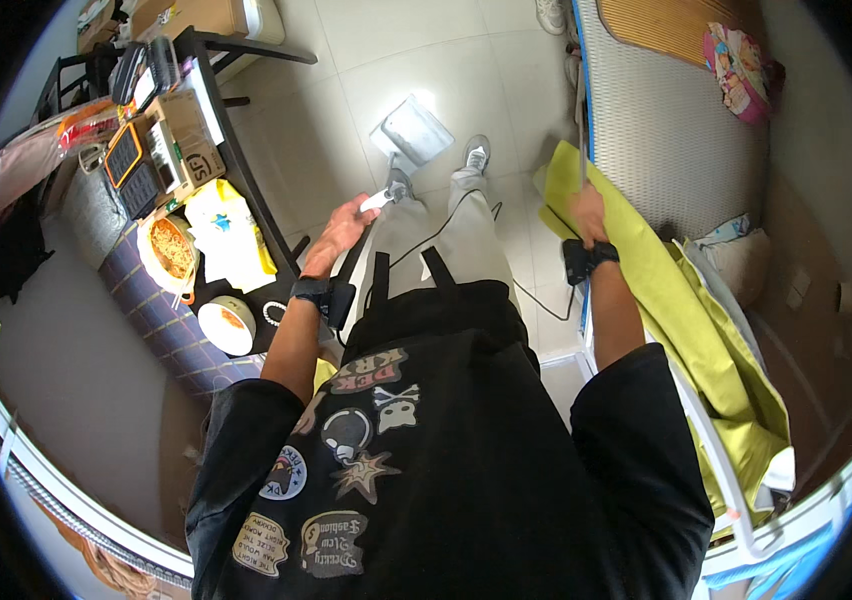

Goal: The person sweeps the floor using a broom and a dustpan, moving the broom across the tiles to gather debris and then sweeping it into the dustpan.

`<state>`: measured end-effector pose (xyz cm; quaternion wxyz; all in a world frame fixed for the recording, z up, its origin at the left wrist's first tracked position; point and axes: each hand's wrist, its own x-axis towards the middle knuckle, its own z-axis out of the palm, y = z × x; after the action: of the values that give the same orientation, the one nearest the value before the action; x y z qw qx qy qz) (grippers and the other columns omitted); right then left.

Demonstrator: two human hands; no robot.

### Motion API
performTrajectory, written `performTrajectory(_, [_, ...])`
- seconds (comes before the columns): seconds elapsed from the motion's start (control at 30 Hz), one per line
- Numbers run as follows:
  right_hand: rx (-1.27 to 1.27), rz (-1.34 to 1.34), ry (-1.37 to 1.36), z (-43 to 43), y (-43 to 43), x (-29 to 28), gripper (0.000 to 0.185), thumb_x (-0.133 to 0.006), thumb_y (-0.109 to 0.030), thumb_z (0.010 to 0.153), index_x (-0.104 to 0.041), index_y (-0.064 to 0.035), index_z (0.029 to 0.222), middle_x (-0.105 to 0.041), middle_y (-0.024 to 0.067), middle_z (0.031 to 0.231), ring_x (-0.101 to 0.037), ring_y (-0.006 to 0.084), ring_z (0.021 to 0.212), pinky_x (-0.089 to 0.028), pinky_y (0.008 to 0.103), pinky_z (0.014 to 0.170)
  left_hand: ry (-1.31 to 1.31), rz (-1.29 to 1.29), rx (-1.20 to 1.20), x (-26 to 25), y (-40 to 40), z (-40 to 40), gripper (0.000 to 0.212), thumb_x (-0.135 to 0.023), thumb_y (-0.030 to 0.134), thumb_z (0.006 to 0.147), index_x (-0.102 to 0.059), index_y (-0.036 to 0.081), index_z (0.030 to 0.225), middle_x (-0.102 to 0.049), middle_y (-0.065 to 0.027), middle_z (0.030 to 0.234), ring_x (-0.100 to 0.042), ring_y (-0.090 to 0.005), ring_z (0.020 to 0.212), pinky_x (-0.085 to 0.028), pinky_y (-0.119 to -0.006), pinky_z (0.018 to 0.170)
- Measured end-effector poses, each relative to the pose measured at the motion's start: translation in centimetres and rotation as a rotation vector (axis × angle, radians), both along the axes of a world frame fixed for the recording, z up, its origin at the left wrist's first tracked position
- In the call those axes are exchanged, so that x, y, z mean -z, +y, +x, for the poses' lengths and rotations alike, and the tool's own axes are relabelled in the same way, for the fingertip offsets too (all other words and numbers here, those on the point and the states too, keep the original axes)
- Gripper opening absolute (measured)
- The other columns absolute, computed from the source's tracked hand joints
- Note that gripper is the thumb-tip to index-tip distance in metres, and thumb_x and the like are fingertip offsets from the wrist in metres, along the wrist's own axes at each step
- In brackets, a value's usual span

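Note:
My left hand (339, 229) grips the white handle (376, 201) of a long-handled dustpan. The grey dustpan (418, 135) rests on the tiled floor just beyond my left shoe. On the other side, my right hand (589, 214) is closed around a thin pole (583, 142), blurred and seen nearly end to end. What sits at the pole's far end cannot be made out. A yellow-green curtain (655, 289) hangs right beside that hand and partly behind it. Both wrists carry black strapped devices.
A black table (246, 161) at left holds a cardboard box (187, 139), a pot of noodles (173, 247), a yellow-white bag (227, 232) and a white bowl (225, 324). A bed with a grey woven mat (666, 142) borders the right. A black cable (426, 238) crosses my legs.

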<state>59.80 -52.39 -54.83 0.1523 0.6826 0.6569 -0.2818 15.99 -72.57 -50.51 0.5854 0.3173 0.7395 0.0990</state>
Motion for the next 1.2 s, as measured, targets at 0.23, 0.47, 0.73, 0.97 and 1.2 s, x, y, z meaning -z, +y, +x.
performTrajectory(0.23, [-0.174, -0.128, 0.022, -5.5, -0.7, 3.9, 0.03, -0.054, -0.018, 0.077, -0.058, 0.0049, 0.096, -0.063, 0.0249, 0.093, -0.061, 0.0406, 0.085, -0.049, 0.0488, 0.075, 0.151, 0.031, 0.241, -3.1, 8.4, 3.1, 0.026, -0.055, 0.033, 0.088, -0.056, 0.01, 0.101, -0.061, -0.0207, 0.089, -0.056, -0.0396, 0.091, -0.044, -0.044, 0.078])
performTrajectory(0.47, [-0.058, -0.266, 0.163, -7.6, -0.5, -1.6, 0.039, -0.051, -0.011, 0.075, -0.053, 0.0052, 0.11, -0.062, 0.0271, 0.096, -0.059, 0.0425, 0.092, -0.047, 0.0473, 0.08, 0.25, 0.093, 0.414, -2.9, 14.4, 4.2, 0.029, -0.054, 0.036, 0.088, -0.057, 0.012, 0.104, -0.061, -0.0186, 0.092, -0.057, -0.0348, 0.092, -0.043, -0.044, 0.083])
performTrajectory(0.73, [-0.155, -0.42, 0.463, -5.5, 0.8, -2.9, 0.046, -0.053, -0.013, 0.072, -0.055, -0.0028, 0.118, -0.061, 0.0239, 0.102, -0.058, 0.038, 0.097, -0.046, 0.0411, 0.082, 0.147, 0.141, 0.356, -2.2, 17.4, 2.4, 0.028, -0.053, 0.037, 0.09, -0.057, 0.016, 0.108, -0.054, -0.0066, 0.083, -0.041, -0.026, 0.1, -0.028, -0.048, 0.093])
performTrajectory(0.97, [0.006, -0.217, 0.331, 2.7, 0.7, -5.4, 0.039, -0.055, -0.02, 0.078, -0.058, -0.0103, 0.116, -0.062, 0.0232, 0.099, -0.06, 0.0395, 0.091, -0.047, 0.0438, 0.078, 0.384, 0.093, 0.417, 2.2, 14.1, 0.4, 0.036, -0.053, 0.038, 0.088, -0.053, 0.015, 0.116, -0.054, -0.0095, 0.108, -0.039, -0.0335, 0.11, -0.028, -0.052, 0.096])
performTrajectory(1.2, [0.096, -0.205, -0.072, 2.6, 1.2, -4.6, 0.04, -0.055, -0.027, 0.08, -0.059, 0.001, 0.108, -0.061, 0.0264, 0.097, -0.061, 0.0391, 0.089, -0.049, 0.0452, 0.075, 0.398, -0.089, 0.402, 0.9, 13.5, 1.0, 0.034, -0.055, 0.034, 0.083, -0.052, 0.016, 0.112, -0.044, -0.0053, 0.121, -0.032, -0.0353, 0.117, -0.027, -0.055, 0.093])
